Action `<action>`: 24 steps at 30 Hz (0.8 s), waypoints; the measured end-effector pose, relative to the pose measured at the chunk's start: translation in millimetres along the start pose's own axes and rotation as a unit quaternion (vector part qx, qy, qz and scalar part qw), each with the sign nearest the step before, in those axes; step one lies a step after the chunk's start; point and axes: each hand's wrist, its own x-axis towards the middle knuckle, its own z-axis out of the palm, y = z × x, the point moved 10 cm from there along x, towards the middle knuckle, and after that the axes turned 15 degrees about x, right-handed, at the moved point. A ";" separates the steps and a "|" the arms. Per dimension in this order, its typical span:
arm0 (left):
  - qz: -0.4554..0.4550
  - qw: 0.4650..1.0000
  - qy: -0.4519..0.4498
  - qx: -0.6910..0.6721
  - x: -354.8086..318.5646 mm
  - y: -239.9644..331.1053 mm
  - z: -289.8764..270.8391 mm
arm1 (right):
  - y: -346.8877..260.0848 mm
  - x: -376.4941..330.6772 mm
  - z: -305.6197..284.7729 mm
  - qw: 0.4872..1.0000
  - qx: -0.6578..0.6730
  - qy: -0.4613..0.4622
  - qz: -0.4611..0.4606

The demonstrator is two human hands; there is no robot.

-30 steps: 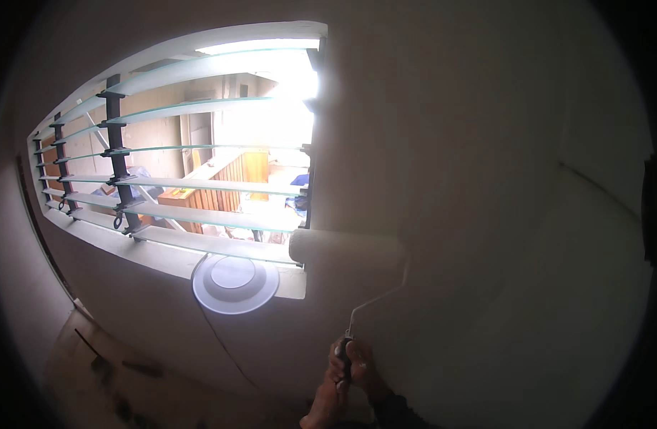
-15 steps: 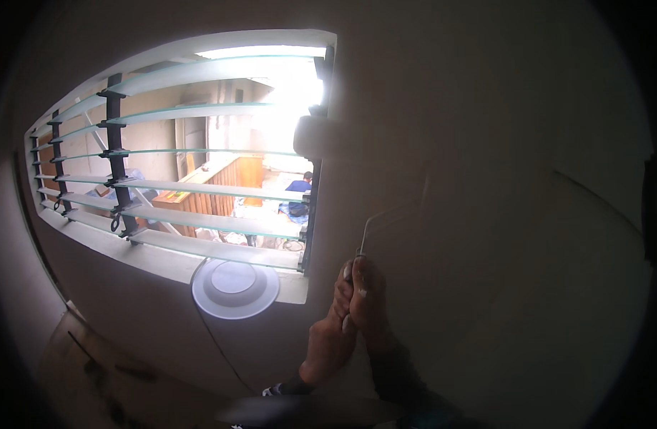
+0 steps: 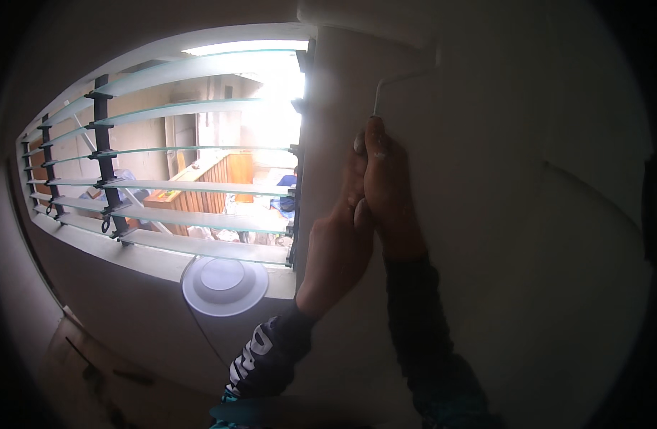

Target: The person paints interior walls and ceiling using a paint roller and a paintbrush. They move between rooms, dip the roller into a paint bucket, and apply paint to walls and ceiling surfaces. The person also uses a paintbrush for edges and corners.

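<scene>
Both my hands are wrapped round the handle of a paint roller, one pressed against the other, in front of a dim wall (image 3: pixel 500 236). My left hand (image 3: pixel 340 239) is closed on it from the left, and my right hand (image 3: pixel 391 189) is closed on it from the right, thumb pointing up. The grip itself is mostly hidden by my fingers. Above them the roller's bent wire frame (image 3: pixel 379 91) rises and turns right. Its pale, blurred roller sleeve (image 3: pixel 364 26) lies against the wall, just above the window's upper right corner.
To the left is a louvered window (image 3: pixel 192 187) with glass slats and dark uprights; a wooden counter shows through it. A round white plate-like object (image 3: pixel 225 304) sits at the sill, with a thin cord hanging below. A dark cable (image 3: pixel 593 187) runs along the right wall.
Both hands have moved up with the paint roller. The sleeve has gone from beside the window's right edge to above its upper corner, and more of my forearms shows.
</scene>
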 end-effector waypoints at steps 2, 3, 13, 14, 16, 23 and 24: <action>-0.059 0.997 -0.052 -0.018 -26.4 -25.3 23.4 | 21.1 -17.4 -14.9 1.000 0.001 0.002 0.018; -0.063 0.997 -0.048 -0.021 -43.7 -35.4 21.7 | 38.2 -31.4 -14.3 0.999 0.024 0.004 0.044; -0.150 0.981 -0.120 -0.011 -249.9 -121.1 68.7 | 202.6 -219.1 -85.5 0.974 0.061 0.083 0.202; -0.158 0.979 -0.128 -0.010 -267.5 -127.1 72.7 | 216.6 -237.1 -93.8 0.971 0.061 0.095 0.213; -0.186 0.971 -0.152 -0.024 -296.9 -136.2 77.8 | 235.9 -267.3 -100.9 0.970 0.056 0.106 0.211; -0.271 0.920 -0.281 0.028 -431.3 -184.2 100.9 | 315.8 -388.0 -144.9 0.958 -0.079 0.100 0.257; -0.261 0.922 -0.285 0.039 -447.7 -188.6 101.9 | 324.7 -404.4 -148.7 0.957 -0.105 0.097 0.254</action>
